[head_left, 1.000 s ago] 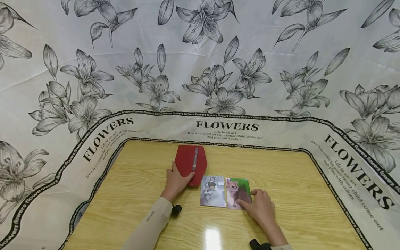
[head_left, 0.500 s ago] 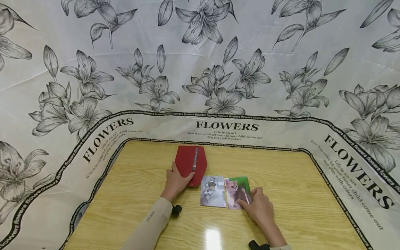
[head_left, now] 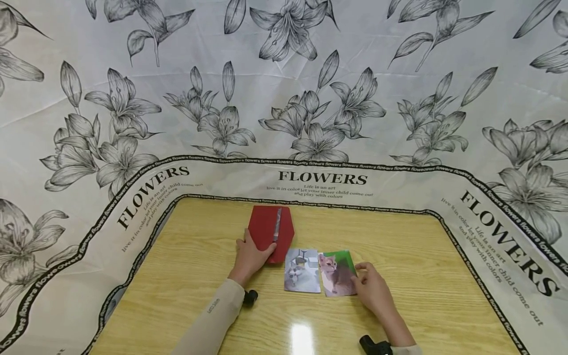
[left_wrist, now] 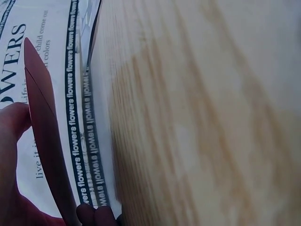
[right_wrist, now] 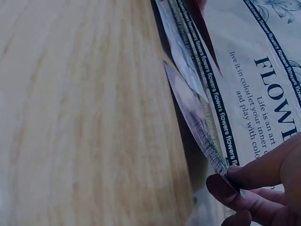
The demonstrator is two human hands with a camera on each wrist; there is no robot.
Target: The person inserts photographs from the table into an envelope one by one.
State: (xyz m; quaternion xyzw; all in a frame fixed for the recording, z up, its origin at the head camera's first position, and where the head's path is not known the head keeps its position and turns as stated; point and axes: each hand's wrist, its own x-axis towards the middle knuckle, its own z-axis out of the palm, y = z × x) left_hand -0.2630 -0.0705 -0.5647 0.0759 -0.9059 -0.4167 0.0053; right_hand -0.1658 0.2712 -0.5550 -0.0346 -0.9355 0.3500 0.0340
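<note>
A red envelope, with a narrow grey strip running along it, is held at its lower left by my left hand. In the left wrist view the envelope stands edge-on between thumb and fingers. My right hand pinches the right edge of a photo card showing a cat against green. The right wrist view has this card tilted, its corner between thumb and fingertip. Beside it on the left, a second photo card with a grey-and-white picture lies on the table.
The wood-grain table extends around the cards on both sides. A white cloth with printed flowers and lettering borders its back and sides. Small black devices are strapped at both wrists.
My right thumb has moved from the cat card's face to its right edge, and the hand has shifted slightly right. The card has turned a little. My left hand stays still.
</note>
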